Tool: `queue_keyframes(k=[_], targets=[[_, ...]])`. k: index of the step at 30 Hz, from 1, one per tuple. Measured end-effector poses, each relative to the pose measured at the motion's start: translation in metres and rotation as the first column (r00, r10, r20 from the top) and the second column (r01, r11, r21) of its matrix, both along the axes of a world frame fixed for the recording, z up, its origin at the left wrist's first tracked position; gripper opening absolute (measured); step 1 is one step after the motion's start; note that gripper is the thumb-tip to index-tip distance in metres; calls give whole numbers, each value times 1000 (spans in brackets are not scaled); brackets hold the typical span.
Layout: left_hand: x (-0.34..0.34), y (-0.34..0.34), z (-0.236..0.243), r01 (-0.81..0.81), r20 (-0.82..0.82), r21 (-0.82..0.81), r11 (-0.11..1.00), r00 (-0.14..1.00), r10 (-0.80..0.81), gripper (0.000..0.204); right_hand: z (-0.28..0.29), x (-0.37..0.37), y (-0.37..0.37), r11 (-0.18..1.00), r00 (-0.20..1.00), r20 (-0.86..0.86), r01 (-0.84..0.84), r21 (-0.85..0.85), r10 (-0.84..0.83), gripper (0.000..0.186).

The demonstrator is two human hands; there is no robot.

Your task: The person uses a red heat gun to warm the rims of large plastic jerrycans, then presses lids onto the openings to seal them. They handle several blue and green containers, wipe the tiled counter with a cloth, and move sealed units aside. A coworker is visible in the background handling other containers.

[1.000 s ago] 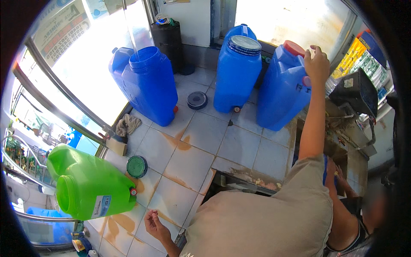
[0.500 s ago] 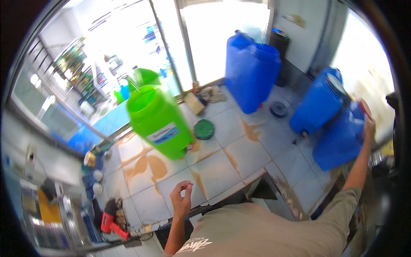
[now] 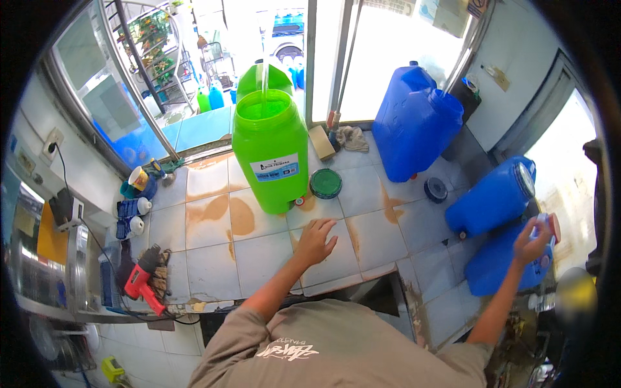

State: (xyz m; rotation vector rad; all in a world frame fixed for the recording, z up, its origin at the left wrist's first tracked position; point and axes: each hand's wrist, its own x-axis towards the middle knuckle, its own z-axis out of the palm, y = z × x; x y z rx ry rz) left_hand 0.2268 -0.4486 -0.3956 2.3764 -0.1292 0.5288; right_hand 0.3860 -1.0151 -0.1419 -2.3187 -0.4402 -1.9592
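Note:
My left hand (image 3: 315, 240) hovers over the tiled counter with its fingers spread and nothing in them. Just beyond it stands a bright green square container (image 3: 266, 145), open at the top, with a clear stream of water falling into its mouth. Its loose green lid (image 3: 325, 183) lies beside it. At the right, my right hand (image 3: 532, 242) is over a blue container (image 3: 498, 265) lying tilted, close to its red cap (image 3: 554, 227). The fingers there look apart; whether they touch the cap or the container I cannot tell.
A tall blue container (image 3: 414, 126) stands under another stream, its dark lid (image 3: 435, 189) nearby. Another blue container (image 3: 490, 197) lies tilted beside the right-hand one. At left are a red heat gun (image 3: 143, 281) with a cord and several bottles (image 3: 134, 207). Brownish stains (image 3: 242, 215) mark the tiles.
The view has turned to the right. My right hand has moved from the red cap's lower edge to its left side. My left hand has reached forward, its curled fingers spreading out.

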Motion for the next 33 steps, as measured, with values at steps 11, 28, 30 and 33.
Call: queue_keyframes(k=[11, 28, 30, 33], targets=[[121, -18, -54, -180, -158, 418, 890, 951, 266, 94, -249, -144, 256, 664, 137, -677, -412, 625, 723, 25], [-84, -12, -27, -663, -288, 155, 732, 679, 676, 78, -268, 227, 476, 826, 293, -817, -448, 342, 497, 20], [-106, -8, -23, -748, -239, 114, 653, 618, 749, 79, -278, 264, 496, 819, 377, -804, -530, 219, 460, 21], [-135, -4, -23, -855, -207, 52, 516, 496, 843, 80, -293, 293, 495, 940, 235, -971, -339, -33, 51, 26]])
